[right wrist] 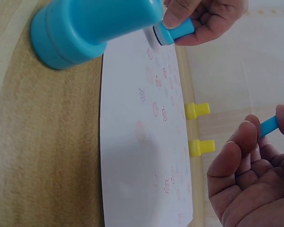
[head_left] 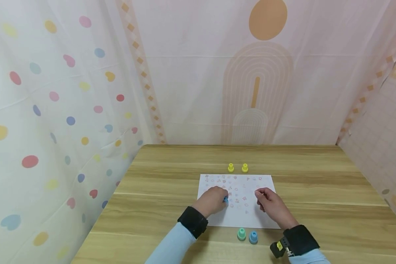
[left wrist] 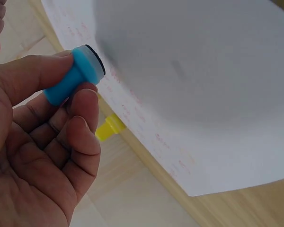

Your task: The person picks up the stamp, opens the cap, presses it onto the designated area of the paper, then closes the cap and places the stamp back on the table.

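Head view, with the white sheet (head_left: 231, 220) as your clock: at 9 o'clock your left hand (head_left: 211, 201) pinches a blue stamp (left wrist: 86, 67) over the paper, thumb and fingers closed against its sides, its dark face turned toward the sheet. Around 12, just past the far edge, two yellow pieces (head_left: 231, 168) stand side by side. At 6, just off the near edge, you have a green piece (head_left: 241, 234); at 5, a stout blue piece (head_left: 253, 237). At 3 your right hand (head_left: 273, 207) pinches a slim blue piece (right wrist: 269, 126) between thumb and fingertips.
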### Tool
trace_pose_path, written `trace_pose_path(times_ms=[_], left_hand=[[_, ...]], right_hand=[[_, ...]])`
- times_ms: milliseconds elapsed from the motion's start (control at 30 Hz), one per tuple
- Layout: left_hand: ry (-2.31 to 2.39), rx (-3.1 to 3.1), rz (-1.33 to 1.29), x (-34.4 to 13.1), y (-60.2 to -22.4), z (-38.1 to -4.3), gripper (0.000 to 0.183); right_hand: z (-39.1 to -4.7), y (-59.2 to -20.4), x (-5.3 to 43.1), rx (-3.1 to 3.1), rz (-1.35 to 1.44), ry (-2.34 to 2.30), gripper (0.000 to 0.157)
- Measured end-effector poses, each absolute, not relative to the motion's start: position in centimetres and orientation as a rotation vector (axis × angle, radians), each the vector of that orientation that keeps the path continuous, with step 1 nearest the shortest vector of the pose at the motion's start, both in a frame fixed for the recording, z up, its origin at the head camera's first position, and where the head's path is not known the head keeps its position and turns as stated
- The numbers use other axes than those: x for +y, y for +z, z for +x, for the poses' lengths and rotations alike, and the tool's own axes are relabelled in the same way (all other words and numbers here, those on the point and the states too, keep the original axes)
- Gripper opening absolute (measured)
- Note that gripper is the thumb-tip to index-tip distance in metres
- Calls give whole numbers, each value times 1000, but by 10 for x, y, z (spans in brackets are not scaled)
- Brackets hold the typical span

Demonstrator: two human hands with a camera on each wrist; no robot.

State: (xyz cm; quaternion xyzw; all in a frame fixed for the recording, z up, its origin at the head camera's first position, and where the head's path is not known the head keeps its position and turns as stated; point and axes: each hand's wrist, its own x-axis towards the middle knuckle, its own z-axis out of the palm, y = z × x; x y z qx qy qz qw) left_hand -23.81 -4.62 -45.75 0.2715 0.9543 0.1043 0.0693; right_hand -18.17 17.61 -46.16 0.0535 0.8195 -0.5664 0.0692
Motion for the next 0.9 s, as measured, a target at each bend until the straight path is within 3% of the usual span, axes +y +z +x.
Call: trace_pose_path(times_ms=[900], left_hand=[[99, 2843, 756, -30, -458, -243, 19]], right_hand=[[-182, -463, 176, 2452, 163, -1699, 38]])
